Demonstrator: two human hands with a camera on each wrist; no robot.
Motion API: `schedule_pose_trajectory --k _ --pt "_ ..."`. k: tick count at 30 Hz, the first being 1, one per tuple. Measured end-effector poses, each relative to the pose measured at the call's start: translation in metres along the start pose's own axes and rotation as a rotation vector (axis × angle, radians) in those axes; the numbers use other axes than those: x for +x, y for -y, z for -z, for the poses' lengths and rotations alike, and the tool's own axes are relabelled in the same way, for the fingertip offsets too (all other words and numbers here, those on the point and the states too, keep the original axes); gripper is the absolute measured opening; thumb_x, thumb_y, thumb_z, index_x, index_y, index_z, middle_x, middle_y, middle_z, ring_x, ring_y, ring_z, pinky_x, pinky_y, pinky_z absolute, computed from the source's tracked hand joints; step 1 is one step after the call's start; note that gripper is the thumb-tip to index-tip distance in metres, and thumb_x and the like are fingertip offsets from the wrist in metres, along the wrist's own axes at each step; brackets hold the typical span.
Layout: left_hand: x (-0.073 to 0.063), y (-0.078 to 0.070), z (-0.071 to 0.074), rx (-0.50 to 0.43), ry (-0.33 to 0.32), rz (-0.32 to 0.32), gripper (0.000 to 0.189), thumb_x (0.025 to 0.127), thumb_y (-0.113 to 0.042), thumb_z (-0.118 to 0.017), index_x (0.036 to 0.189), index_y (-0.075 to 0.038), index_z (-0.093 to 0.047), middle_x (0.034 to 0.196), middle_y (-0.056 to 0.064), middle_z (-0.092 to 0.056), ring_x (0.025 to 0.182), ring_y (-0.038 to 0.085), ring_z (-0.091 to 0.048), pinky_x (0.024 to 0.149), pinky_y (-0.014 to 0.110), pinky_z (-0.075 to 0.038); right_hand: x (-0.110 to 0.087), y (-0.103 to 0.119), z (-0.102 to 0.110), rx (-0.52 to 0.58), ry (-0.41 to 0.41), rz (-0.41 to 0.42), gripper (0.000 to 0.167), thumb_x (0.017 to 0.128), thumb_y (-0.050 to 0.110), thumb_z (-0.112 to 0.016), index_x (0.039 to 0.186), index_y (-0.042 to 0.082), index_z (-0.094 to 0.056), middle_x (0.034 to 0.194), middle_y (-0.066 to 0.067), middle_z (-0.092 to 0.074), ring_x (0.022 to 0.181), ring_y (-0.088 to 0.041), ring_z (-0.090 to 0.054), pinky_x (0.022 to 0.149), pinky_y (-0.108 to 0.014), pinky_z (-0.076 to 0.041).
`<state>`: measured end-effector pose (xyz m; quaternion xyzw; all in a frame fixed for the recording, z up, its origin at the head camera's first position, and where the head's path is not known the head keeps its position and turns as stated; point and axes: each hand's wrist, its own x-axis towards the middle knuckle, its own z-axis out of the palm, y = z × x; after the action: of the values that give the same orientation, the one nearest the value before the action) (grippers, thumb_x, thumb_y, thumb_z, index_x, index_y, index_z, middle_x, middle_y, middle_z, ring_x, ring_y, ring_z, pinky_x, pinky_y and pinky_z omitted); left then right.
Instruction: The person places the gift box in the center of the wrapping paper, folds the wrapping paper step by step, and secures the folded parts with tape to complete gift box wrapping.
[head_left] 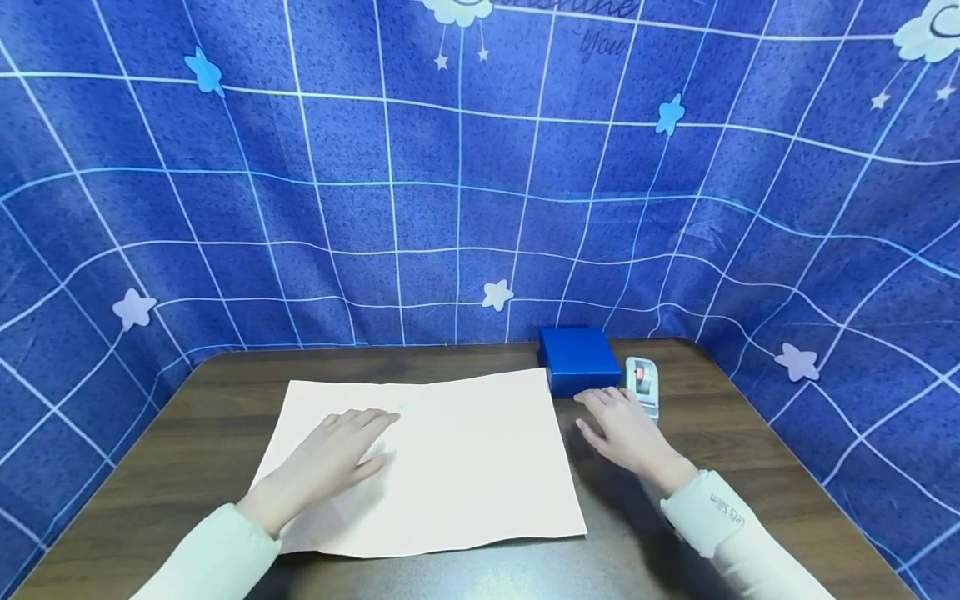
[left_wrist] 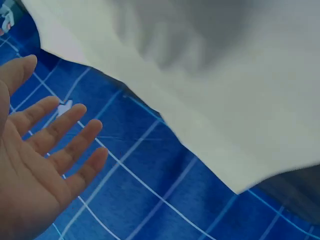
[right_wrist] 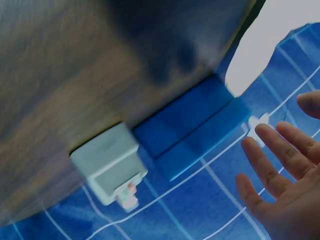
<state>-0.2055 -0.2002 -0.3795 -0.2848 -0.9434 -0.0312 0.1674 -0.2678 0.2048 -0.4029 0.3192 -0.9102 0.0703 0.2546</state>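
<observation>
A large sheet of white paper [head_left: 465, 467] lies on the wooden table, its edges slightly wavy. Over its left part hovers my left hand [head_left: 333, 454], fingers extended and a shadow beneath; in the left wrist view the palm of that hand [left_wrist: 45, 165] shows nothing in it. To the right of the sheet, my right hand [head_left: 626, 433] is held with relaxed fingers, overlapping the front of a blue box [head_left: 581, 354] and a small pale-green device [head_left: 642, 387] in the head view. The right wrist view shows the right palm [right_wrist: 290, 180] bare, apart from the box [right_wrist: 187, 125].
The dark wooden table [head_left: 720, 467] has rounded back corners. Behind and beside it hangs a blue curtain [head_left: 420, 208] with white grid lines, stars and clouds. The pale-green device [right_wrist: 112, 162] stands right beside the blue box at the back right.
</observation>
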Motion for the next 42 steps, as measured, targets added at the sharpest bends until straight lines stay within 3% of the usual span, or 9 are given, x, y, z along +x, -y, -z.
schedule_pose_trajectory --k 8,15,21,31,36,42 --pt "0.045 -0.022 -0.005 -0.098 0.016 0.055 0.051 0.088 -0.035 -0.057 0.131 -0.008 -0.047 0.127 0.012 -0.055 0.115 0.031 -0.052 0.089 0.051 -0.044 0.011 -0.026 0.003 -0.042 0.001 -0.103 0.034 0.083 0.022 -0.063 0.11 0.002 -0.06 0.108 -0.014 -0.065 0.099 -0.032 -0.059 0.088 -0.055 -0.041" --pt "0.08 -0.036 -0.017 -0.136 0.043 0.128 0.054 0.09 -0.036 -0.054 0.135 -0.01 -0.041 0.129 0.01 -0.053 0.116 0.031 -0.052 0.093 0.049 -0.041 0.017 -0.044 0.0 -0.09 -0.016 -0.167 0.038 0.08 0.02 -0.065 0.111 -0.001 -0.058 0.107 -0.017 -0.064 0.098 -0.036 -0.058 0.085 -0.053 -0.041" --pt "0.107 -0.049 -0.032 -0.162 0.049 0.182 0.055 0.089 -0.035 -0.054 0.136 -0.011 -0.039 0.128 0.01 -0.054 0.112 0.033 -0.053 0.092 0.048 -0.042 0.022 -0.058 -0.007 -0.076 0.063 -0.267 0.046 0.081 0.022 -0.063 0.12 -0.002 -0.051 0.115 -0.02 -0.058 0.1 -0.04 -0.052 0.081 -0.053 -0.04" --pt "0.142 -0.073 -0.058 -0.245 0.051 0.245 0.056 0.09 -0.034 -0.053 0.139 -0.011 -0.035 0.13 0.01 -0.052 0.115 0.03 -0.052 0.094 0.046 -0.041 0.028 -0.077 -0.017 -0.035 0.192 -0.369 0.059 0.08 0.023 -0.067 0.127 -0.003 -0.043 0.126 -0.026 -0.047 0.109 -0.048 -0.043 0.086 -0.059 -0.036" --pt "0.154 -0.08 -0.07 -0.264 0.035 0.243 0.054 0.09 -0.033 -0.052 0.137 -0.012 -0.037 0.128 0.01 -0.054 0.112 0.031 -0.054 0.091 0.045 -0.044 0.03 -0.083 -0.021 0.003 0.25 -0.382 0.065 0.081 0.027 -0.067 0.133 0.0 -0.039 0.129 -0.028 -0.045 0.111 -0.049 -0.041 0.089 -0.062 -0.032" --pt "0.165 -0.09 -0.081 -0.266 0.043 0.25 0.054 0.09 -0.033 -0.053 0.136 -0.011 -0.038 0.126 0.01 -0.055 0.11 0.03 -0.056 0.09 0.043 -0.045 0.03 -0.087 -0.028 0.027 0.266 -0.37 0.07 0.081 0.028 -0.067 0.139 0.005 -0.034 0.132 -0.028 -0.045 0.112 -0.05 -0.042 0.093 -0.065 -0.027"
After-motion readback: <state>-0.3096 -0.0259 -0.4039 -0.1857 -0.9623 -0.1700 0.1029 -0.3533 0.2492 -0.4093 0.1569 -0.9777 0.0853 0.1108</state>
